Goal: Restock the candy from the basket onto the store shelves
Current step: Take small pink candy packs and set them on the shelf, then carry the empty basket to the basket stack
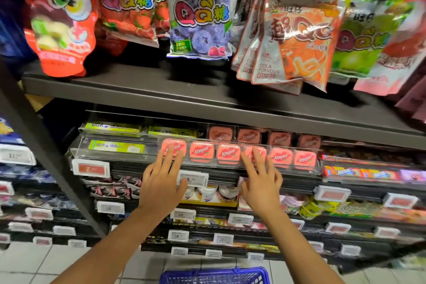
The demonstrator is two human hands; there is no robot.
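A row of several pink Kissport candy tins (228, 153) stands behind a clear plastic shelf front (119, 157), with a second, darker row (249, 136) behind it. My left hand (161, 182) reaches up with straight fingers touching the leftmost tin (173, 146). My right hand (261, 180) does the same at the fourth tin (254, 152). Neither hand holds anything. The blue basket (215, 275) sits on the floor at the bottom edge; its contents are hidden.
Hanging gummy bags (200, 11) fill the space above a dark shelf board (207, 104). Green gum packs (117, 146) lie left of the tins. Price tags (193, 178) line the lower shelves of small sweets. A grey upright post (46, 157) stands at the left.
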